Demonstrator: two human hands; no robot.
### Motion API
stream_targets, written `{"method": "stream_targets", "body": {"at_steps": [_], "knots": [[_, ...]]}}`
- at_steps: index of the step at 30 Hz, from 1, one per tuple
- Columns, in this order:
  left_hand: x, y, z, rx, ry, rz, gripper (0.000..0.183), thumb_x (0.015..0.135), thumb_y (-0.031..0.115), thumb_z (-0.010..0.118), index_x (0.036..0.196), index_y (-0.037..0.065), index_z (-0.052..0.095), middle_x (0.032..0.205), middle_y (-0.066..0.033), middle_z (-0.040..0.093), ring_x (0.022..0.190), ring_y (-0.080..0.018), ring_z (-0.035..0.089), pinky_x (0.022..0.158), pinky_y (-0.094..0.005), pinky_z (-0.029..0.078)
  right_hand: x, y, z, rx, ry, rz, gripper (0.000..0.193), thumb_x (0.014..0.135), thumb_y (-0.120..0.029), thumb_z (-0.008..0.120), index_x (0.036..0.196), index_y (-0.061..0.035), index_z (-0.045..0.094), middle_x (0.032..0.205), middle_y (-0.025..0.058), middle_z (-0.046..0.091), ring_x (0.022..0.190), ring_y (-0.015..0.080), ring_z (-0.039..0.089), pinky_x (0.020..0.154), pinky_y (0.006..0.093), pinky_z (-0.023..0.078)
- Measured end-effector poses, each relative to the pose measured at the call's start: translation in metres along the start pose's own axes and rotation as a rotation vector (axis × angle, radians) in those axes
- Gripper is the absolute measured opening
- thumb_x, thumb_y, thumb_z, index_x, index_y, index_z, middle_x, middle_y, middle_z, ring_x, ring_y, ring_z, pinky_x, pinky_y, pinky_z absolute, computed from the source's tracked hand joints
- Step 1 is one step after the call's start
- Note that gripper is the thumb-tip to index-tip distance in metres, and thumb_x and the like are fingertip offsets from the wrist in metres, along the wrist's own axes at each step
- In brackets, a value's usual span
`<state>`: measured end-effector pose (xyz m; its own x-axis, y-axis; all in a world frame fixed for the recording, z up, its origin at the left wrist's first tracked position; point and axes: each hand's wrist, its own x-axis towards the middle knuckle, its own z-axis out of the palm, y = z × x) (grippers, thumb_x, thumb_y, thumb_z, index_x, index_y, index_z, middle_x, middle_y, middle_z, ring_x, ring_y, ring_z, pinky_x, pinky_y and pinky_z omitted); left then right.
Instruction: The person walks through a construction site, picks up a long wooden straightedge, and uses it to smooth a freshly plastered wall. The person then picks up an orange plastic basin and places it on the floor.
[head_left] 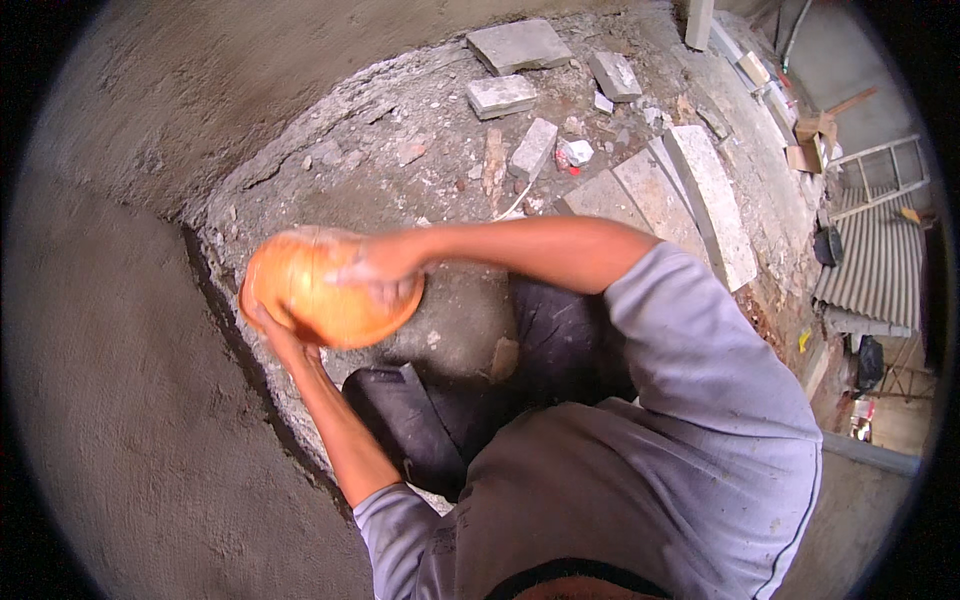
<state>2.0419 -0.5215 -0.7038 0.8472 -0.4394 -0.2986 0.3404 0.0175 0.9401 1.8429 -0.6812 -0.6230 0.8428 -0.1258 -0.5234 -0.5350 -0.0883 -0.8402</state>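
Note:
My left hand [283, 335] grips the left edge of a round orange bowl [330, 315], close to the corner where two rough grey walls meet. The bowl is smeared by motion and held above the floor, and I cannot make out what lies in it. My right hand [385, 268] reaches across to the bowl's right side, over or inside it. Its fingers are blurred, so whether they hold anything does not show. Below the bowl, my dark-trousered knees [405, 410] are bent close to the rubble-strewn floor [340, 185].
Several grey blocks [518, 45] and chunks of rubble lie ahead. Long pale slabs [710, 200] rest to the right of my arm. A corrugated sheet [870, 265] and a ladder-like frame [880, 180] are at far right. The plastered wall [150, 400] stands close on my left.

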Motion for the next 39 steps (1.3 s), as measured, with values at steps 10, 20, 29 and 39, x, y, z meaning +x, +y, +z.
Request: {"method": "stream_targets", "body": {"at_steps": [10, 20, 29, 39], "knots": [[0.025, -0.05, -0.081, 0.129, 0.239, -0.335, 0.074, 0.084, 0.045, 0.067, 0.128, -0.011, 0.047, 0.124, -0.0177, 0.056, 0.099, -0.0305, 0.062, 0.086, -0.0412, 0.052, -0.078, 0.419, -0.194, -0.006, 1.25, 0.584, 0.057, 0.087, -0.05, 0.06, 0.094, 0.006, 0.065, 0.087, 0.0168, 0.066, 0.075, 0.0237, 0.062, 0.062, 0.0409, 0.048], [0.026, -0.055, -0.043, 0.53, 0.644, 0.042, 0.048, 0.097, 0.029, 0.051, 0.113, -0.015, 0.056, 0.113, -0.0227, 0.063, 0.095, -0.0299, 0.063, 0.081, -0.0386, 0.05, 0.001, 0.473, -0.203, 0.278, 1.48, 0.561, 0.103, 0.073, -0.065, 0.067, 0.134, 0.0121, 0.038, 0.137, 0.0322, 0.043, 0.13, 0.0417, 0.041, 0.108, 0.0434, 0.033], [0.032, -0.058, -0.027, 0.599, 0.649, 0.179, 0.04, 0.099, 0.027, 0.048, 0.104, -0.011, 0.059, 0.096, -0.0157, 0.065, 0.081, -0.0231, 0.062, 0.071, -0.0345, 0.05, 0.056, 0.461, -0.228, 0.488, 1.374, 0.962, 0.139, 0.059, -0.066, 0.079, 0.145, 0.0096, 0.0, 0.143, 0.0323, 0.033, 0.131, 0.0402, 0.04, 0.107, 0.0418, 0.036], [0.033, -0.066, -0.019, 0.691, 0.653, 0.143, 0.044, 0.099, 0.028, 0.047, 0.113, -0.013, 0.058, 0.102, -0.0199, 0.065, 0.083, -0.0265, 0.064, 0.071, -0.0359, 0.051, 0.023, 0.486, -0.241, 0.325, 1.302, 0.809, 0.12, 0.062, -0.055, 0.076, 0.142, 0.0127, 0.018, 0.139, 0.0349, 0.038, 0.128, 0.044, 0.042, 0.106, 0.0421, 0.037]]}}
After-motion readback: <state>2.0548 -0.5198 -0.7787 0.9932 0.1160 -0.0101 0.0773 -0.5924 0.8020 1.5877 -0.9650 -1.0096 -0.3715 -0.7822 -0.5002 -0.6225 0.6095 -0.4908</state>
